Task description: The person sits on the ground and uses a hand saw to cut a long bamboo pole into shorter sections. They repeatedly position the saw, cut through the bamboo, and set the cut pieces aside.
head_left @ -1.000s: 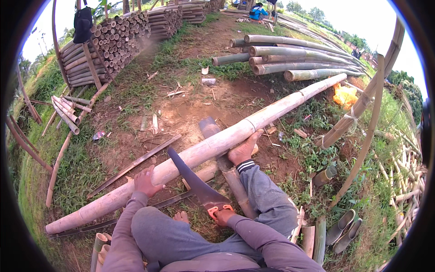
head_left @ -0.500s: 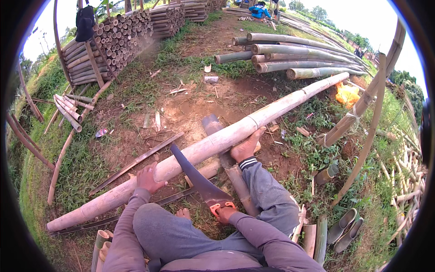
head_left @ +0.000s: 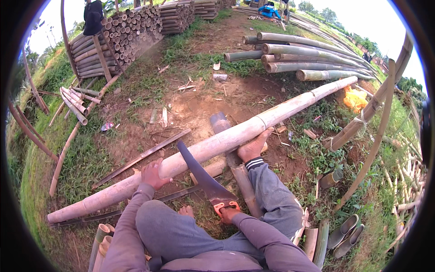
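Note:
A long, pale bamboo pole point(head_left: 226, 137) slants across in front of me, from the near left up to the far right. My left hand point(head_left: 152, 174) is wrapped over its upper side, left of the middle. In my right hand point(head_left: 228, 213) is the orange handle of a hand saw point(head_left: 203, 178). Its dark blade points up and left, the tip close to the pole's near side; whether it touches I cannot tell. My bare right foot point(head_left: 254, 146) presses against the pole where it lies over a shorter bamboo piece point(head_left: 220, 123).
Cut bamboo poles point(head_left: 312, 56) are piled at the far right, and a tall bamboo stack point(head_left: 131, 34) stands at the far left. Leaning posts point(head_left: 371, 109) and an orange bag point(head_left: 355, 99) are on the right. Shoes point(head_left: 346, 235) sit at the lower right. A split strip point(head_left: 140, 158) lies beyond the pole.
The whole scene has shifted slightly right and down in the picture. My hands keep their hold on the pole and saw, with hardly any movement between them.

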Demonstrator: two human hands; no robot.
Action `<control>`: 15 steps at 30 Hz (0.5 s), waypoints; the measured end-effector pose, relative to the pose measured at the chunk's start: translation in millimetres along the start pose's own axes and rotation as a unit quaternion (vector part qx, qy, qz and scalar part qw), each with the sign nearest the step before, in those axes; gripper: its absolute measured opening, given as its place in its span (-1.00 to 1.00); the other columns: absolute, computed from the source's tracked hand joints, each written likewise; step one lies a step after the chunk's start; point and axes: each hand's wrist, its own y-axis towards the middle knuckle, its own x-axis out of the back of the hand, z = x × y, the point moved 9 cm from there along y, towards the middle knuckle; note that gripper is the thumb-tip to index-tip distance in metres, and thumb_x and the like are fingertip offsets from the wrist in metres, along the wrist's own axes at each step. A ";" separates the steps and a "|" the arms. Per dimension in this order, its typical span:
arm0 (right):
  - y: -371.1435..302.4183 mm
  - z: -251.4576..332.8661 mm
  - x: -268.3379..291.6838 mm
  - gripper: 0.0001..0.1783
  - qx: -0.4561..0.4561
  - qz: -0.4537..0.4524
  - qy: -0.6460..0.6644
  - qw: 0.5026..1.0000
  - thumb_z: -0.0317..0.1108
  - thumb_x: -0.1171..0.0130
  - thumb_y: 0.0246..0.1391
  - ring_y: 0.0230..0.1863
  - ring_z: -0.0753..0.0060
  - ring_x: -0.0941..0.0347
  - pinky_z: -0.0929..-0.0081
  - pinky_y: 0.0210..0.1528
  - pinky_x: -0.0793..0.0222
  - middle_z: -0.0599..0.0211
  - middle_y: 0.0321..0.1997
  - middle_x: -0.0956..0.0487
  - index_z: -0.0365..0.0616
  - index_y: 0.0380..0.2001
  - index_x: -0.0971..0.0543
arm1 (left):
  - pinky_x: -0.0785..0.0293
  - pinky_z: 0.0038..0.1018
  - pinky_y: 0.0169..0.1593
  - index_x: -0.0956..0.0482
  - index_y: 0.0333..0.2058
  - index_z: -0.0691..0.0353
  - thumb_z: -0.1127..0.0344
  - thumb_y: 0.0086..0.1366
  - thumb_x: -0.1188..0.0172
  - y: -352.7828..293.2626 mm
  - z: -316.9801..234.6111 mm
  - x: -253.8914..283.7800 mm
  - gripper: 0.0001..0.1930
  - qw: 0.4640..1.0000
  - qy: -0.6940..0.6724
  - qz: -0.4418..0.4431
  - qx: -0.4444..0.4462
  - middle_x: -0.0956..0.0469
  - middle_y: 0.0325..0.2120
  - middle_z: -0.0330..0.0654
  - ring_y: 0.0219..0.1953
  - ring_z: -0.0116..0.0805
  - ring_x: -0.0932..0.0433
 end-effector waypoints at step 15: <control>-30.0 16.0 20.7 -0.38 -0.032 -0.065 0.001 0.997 0.18 -0.35 0.19 0.19 -0.07 -0.66 0.00 0.24 -0.54 -0.03 0.16 -0.72 -0.12 0.06 -0.70 | -0.13 -0.05 0.53 -0.22 0.56 -0.07 -0.37 0.01 -0.53 4.1 8.0 -7.8 0.19 1.000 -0.006 0.014 0.004 -0.41 0.43 -0.07 0.50 -0.07 -0.32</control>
